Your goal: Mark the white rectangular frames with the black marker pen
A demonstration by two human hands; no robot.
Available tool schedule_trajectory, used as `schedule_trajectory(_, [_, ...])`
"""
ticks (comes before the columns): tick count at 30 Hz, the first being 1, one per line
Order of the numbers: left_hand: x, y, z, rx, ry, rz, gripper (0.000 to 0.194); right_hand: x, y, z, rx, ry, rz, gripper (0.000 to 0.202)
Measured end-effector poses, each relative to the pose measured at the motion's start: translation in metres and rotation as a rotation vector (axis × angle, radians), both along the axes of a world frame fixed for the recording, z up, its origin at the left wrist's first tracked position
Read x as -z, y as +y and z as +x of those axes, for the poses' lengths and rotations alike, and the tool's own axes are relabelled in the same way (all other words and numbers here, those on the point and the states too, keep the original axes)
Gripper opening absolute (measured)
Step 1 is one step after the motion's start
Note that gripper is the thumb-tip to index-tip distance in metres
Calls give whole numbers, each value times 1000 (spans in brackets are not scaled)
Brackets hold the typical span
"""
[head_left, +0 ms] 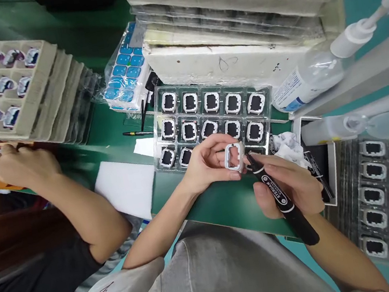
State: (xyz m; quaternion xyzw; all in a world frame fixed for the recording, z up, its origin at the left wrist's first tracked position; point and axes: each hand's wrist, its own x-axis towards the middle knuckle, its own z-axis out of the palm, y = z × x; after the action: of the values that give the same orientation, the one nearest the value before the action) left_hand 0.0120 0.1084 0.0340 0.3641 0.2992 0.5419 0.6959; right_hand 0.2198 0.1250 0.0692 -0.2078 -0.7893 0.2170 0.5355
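My left hand (211,160) grips a small silver-white watch case frame (233,156) between fingers and thumb, above the table's front part. In my right hand (291,182) is a thick black marker pen (278,192), its tip end close to the frame's right side. Whether the tip touches the frame I cannot tell. Just beyond my hands lies a clear plastic tray (204,88) with rows of similar frames, each in its own compartment. My left hand hides part of the front row.
A co-worker's arm and hand (21,162) are at the left, near stacked beige trays (52,64). A white foam block (219,64) stands behind, a pump bottle (308,77) at right. More trays of frames (373,195) sit lower right. A white pad (125,188) lies left.
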Motion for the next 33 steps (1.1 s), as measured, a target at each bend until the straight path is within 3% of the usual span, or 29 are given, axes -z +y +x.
schedule_trajectory(5, [-3, 0, 0, -13, 40, -20, 70, -1, -1, 0, 19, -26, -24, 56])
schedule_trajectory(8, [-7, -1, 2, -100, 66, 34, 64, 2, -1, -4, 105, 5, -8, 52])
schedule_trajectory(14, [-9, -7, 13, -343, 318, 148, 53, -1, -8, -9, 196, 37, -334, 47])
schedule_trajectory(17, [-5, -10, 17, -403, 395, 213, 48, -6, -8, -8, 159, 27, -393, 39])
schedule_trajectory(20, [-1, -13, 18, -435, 442, 254, 46, -8, -3, -9, 101, -30, -308, 28])
schedule_trajectory(25, [1, -18, 16, -445, 528, 266, 45, 0, 6, -13, 123, -45, -82, 23])
schedule_trajectory(33, [5, -23, 14, -471, 723, 299, 44, 4, 6, -17, 143, -73, -50, 24])
